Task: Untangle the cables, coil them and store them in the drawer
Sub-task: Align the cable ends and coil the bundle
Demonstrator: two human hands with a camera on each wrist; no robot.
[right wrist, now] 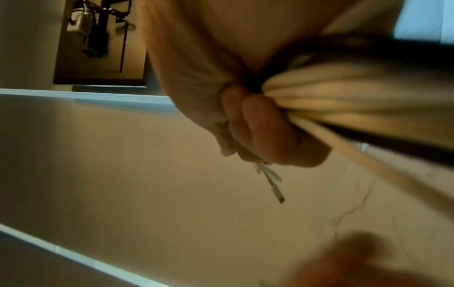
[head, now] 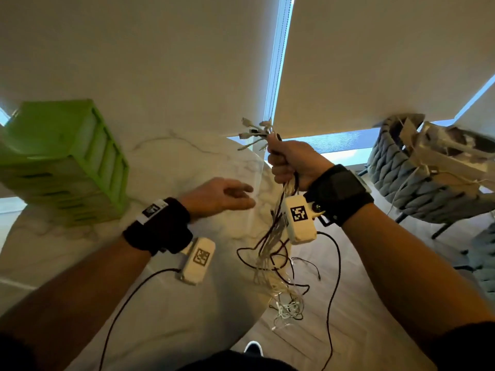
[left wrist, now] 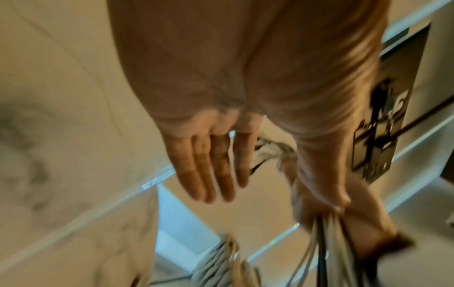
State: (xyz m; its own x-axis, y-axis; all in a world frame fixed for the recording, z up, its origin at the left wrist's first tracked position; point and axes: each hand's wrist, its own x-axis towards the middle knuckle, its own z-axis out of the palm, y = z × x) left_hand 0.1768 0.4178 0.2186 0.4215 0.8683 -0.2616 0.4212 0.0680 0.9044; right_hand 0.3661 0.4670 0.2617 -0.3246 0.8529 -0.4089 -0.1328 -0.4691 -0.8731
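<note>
My right hand (head: 290, 163) is raised above the table edge and grips a bundle of white and dark cables (head: 273, 245). Their plug ends (head: 254, 131) fan out above the fist, and the rest hangs down in a tangle past the table edge. In the right wrist view the fingers (right wrist: 258, 132) are curled tight round the cables (right wrist: 343, 101). My left hand (head: 225, 195) hovers over the table just left of the hanging cables, holding nothing. In the left wrist view its fingers (left wrist: 211, 167) are straight. A green drawer unit (head: 64, 164) stands at the table's far left.
The round white marble table (head: 171, 303) takes up the middle and left. A grey woven chair (head: 417, 178) piled with packaging stands to the right on the wooden floor. Roller blinds (head: 375, 62) cover the window behind. Black wires run from the wrist cameras.
</note>
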